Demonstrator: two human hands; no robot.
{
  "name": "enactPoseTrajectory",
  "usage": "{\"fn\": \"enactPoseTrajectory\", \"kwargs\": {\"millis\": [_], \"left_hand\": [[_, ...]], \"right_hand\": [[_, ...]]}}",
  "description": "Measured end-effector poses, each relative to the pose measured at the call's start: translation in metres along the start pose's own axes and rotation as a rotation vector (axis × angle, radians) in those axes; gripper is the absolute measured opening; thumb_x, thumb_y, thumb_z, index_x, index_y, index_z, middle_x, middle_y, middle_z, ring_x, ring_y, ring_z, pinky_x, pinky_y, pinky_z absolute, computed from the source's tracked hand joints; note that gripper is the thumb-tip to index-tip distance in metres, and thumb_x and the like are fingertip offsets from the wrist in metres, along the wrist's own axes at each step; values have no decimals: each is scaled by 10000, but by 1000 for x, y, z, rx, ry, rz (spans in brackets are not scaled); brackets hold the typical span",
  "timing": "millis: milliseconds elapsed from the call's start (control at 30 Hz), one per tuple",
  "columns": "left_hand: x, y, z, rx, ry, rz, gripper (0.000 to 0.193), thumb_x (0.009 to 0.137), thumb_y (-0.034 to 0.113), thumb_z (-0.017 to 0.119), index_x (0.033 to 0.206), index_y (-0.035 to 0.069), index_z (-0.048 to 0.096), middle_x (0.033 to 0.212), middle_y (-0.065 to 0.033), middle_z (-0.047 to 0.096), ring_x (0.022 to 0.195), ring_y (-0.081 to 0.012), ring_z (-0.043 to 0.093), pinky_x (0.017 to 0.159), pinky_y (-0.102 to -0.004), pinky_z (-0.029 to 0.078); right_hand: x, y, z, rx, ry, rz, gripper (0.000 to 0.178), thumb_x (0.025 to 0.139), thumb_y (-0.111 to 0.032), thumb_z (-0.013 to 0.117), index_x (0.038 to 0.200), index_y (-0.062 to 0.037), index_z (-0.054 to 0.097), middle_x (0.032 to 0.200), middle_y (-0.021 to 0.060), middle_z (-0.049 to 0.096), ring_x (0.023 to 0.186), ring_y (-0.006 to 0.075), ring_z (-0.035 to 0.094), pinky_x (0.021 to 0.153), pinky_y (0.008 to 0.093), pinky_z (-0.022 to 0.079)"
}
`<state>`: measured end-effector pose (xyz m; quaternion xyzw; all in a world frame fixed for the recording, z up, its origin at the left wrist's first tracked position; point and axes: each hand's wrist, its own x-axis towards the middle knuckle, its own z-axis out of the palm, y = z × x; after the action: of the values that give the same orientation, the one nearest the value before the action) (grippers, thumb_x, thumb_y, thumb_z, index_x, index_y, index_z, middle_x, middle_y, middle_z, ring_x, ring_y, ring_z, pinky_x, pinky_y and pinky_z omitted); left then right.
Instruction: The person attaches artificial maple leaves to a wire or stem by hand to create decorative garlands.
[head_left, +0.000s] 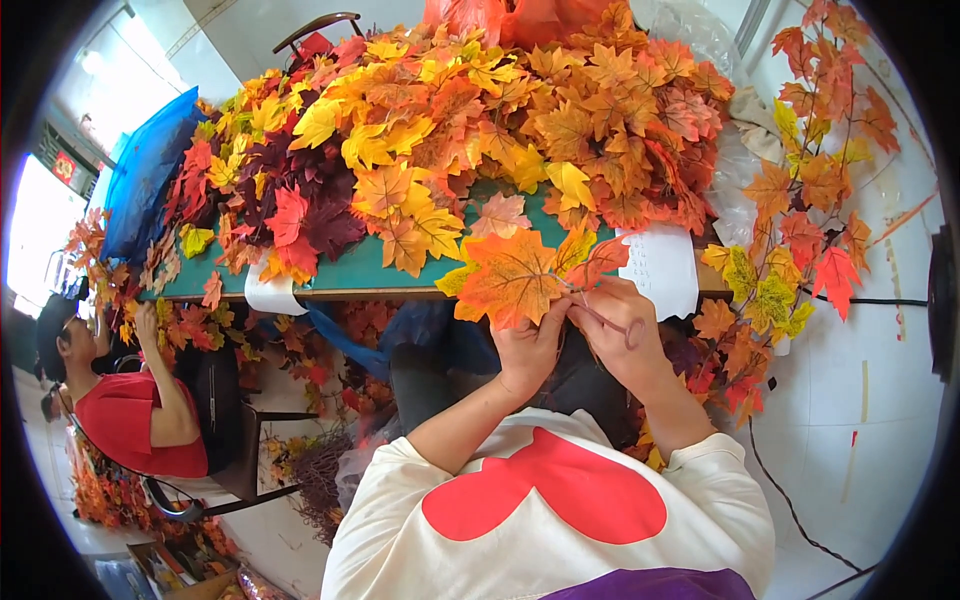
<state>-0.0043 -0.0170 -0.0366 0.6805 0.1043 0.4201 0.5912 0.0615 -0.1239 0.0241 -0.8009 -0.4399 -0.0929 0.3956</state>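
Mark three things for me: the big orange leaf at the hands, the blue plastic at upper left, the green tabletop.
Orange leaf (512, 277): head view, middle of its face.
Blue plastic (150, 178): head view, its side.
Green tabletop (345, 268): head view, bare front part.

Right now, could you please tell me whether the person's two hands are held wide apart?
No, the left hand and right hand are close together at the base of the orange leaf.
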Motion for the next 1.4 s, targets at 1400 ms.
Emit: {"fn": "enactPoseTrajectory", "kwargs": {"millis": [1400], "left_hand": [[35,7,-15,-737,-122,-675,98,828,70,588,902,7,572,766,-41,593,650,-116,574,616,-238,487]], "right_hand": [[11,10,-4,206,-134,131,145,692,-99,670,816,-31,641,703,86,600,685,234,554,704,323,430]]}}
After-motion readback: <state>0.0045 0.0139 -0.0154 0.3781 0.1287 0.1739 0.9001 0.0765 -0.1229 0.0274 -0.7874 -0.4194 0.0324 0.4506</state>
